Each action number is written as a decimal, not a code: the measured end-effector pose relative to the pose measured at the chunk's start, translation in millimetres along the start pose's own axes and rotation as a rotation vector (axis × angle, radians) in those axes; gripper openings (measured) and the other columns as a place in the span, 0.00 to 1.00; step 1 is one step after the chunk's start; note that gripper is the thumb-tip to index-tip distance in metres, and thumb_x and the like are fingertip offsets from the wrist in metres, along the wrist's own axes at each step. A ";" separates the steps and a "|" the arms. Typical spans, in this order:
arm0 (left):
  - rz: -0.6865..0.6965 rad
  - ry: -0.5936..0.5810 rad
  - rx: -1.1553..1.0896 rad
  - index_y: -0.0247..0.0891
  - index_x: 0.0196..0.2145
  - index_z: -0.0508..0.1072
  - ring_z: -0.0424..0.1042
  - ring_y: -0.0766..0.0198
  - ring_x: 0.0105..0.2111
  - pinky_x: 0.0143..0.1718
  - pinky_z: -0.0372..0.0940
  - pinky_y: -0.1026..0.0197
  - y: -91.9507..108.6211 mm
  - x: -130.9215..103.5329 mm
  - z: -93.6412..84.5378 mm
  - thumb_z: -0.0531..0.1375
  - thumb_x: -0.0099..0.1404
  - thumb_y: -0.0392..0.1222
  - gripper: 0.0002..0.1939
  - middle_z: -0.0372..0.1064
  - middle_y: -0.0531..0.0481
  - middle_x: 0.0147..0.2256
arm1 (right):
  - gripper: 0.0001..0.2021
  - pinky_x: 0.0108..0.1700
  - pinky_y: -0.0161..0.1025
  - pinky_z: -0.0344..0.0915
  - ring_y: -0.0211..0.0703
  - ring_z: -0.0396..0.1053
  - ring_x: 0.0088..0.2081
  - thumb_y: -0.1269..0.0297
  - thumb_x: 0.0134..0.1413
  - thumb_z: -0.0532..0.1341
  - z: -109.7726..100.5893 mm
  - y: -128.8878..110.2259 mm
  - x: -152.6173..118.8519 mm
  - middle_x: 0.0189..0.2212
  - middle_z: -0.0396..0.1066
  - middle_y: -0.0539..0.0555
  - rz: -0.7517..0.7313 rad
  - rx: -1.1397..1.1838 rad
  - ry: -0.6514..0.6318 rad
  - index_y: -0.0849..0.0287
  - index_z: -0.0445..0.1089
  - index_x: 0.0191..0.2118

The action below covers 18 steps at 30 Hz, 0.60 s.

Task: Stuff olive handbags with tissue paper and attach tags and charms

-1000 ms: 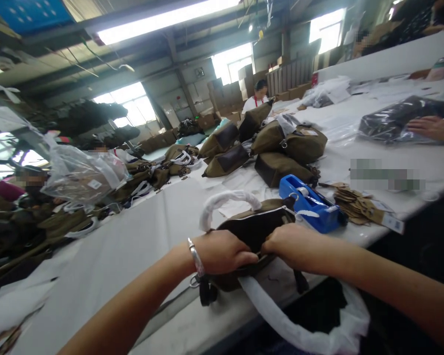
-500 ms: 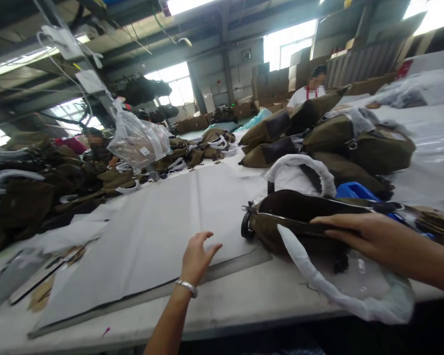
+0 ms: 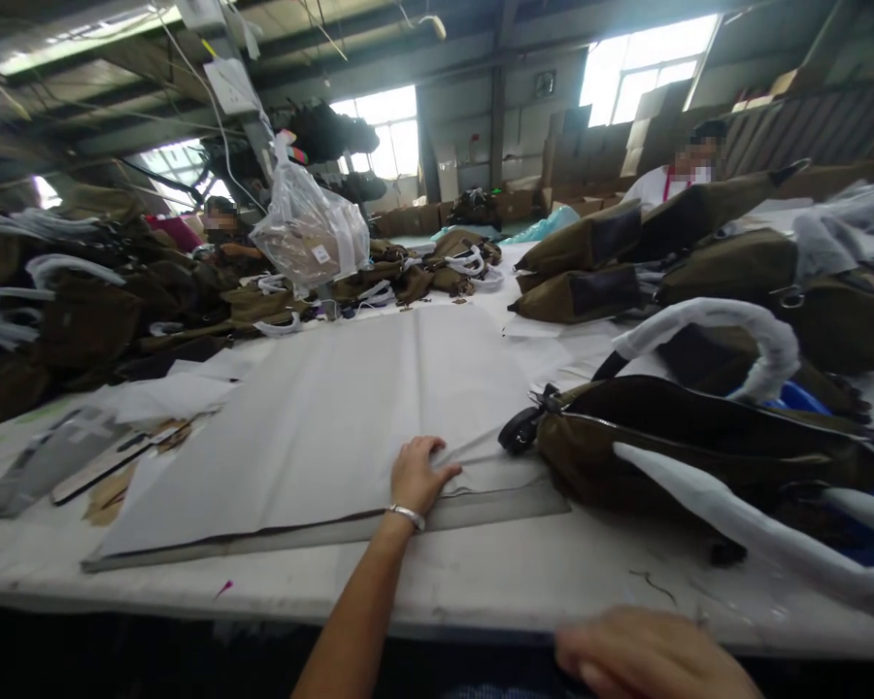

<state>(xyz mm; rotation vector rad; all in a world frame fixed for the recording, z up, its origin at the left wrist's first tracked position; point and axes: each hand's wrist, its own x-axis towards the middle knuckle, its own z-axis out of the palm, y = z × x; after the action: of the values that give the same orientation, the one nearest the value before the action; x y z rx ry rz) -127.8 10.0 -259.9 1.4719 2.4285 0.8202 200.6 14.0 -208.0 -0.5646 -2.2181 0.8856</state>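
Observation:
My left hand [image 3: 417, 476], with a silver bangle at the wrist, rests on the near right part of a stack of large white paper sheets [image 3: 320, 417]. Its thumb and fingers are apart, and the top sheet is creased beside the fingertips. My right hand [image 3: 648, 655] is low at the table's front edge, smeared by motion, away from the bag. An olive-brown handbag [image 3: 589, 447] lies to the right of the sheets with its zip top gaping. White wrapping covers its handles [image 3: 706, 495], one arched up behind, one drooping in front.
Olive bags [image 3: 589, 243] are piled at the back right, with more bags [image 3: 94, 320] heaped at the left. A clear plastic bag [image 3: 310, 238] hangs from a post. Two people [image 3: 674, 184] are across the table. Blue plastic [image 3: 801, 398] shows behind the handbag.
My right hand has let go of the handbag's edge and come down toward the table's front. My left hand has come onto the sheets, creasing the top one. The view has shifted.

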 end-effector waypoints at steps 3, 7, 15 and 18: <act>-0.036 0.027 -0.036 0.41 0.40 0.79 0.73 0.56 0.43 0.43 0.63 0.59 -1.3 1.6 0.2 0.69 0.61 0.45 0.10 0.78 0.48 0.40 | 0.09 0.42 0.32 0.74 0.42 0.80 0.37 0.59 0.67 0.60 32.8 7.4 21.8 0.36 0.82 0.50 0.037 0.058 -0.041 0.48 0.80 0.45; -0.089 0.075 -0.106 0.43 0.36 0.82 0.76 0.57 0.40 0.39 0.62 0.60 -5.1 3.0 -2.8 0.62 0.67 0.48 0.10 0.80 0.48 0.39 | 0.15 0.48 0.37 0.74 0.47 0.79 0.42 0.53 0.67 0.58 58.7 33.0 50.5 0.39 0.81 0.55 0.163 0.131 0.004 0.54 0.80 0.43; -0.103 0.107 -0.289 0.39 0.34 0.83 0.77 0.55 0.39 0.42 0.64 0.58 -30.0 5.5 -21.5 0.57 0.67 0.54 0.19 0.82 0.47 0.36 | 0.27 0.65 0.54 0.62 0.59 0.71 0.58 0.40 0.55 0.62 79.3 76.5 66.4 0.52 0.77 0.60 0.570 0.376 0.239 0.57 0.77 0.49; -0.130 0.143 -0.367 0.38 0.35 0.83 0.77 0.53 0.41 0.44 0.65 0.57 -37.3 -0.3 -29.9 0.57 0.65 0.57 0.22 0.82 0.46 0.36 | 0.33 0.64 0.57 0.62 0.62 0.70 0.59 0.39 0.45 0.69 85.7 80.0 77.4 0.54 0.75 0.61 0.723 0.586 0.298 0.58 0.75 0.51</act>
<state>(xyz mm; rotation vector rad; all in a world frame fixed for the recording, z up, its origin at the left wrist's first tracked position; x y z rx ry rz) -168.8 -14.3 -255.3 1.1437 2.2774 1.2963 97.5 77.3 -279.4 -1.1338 -1.3703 1.6109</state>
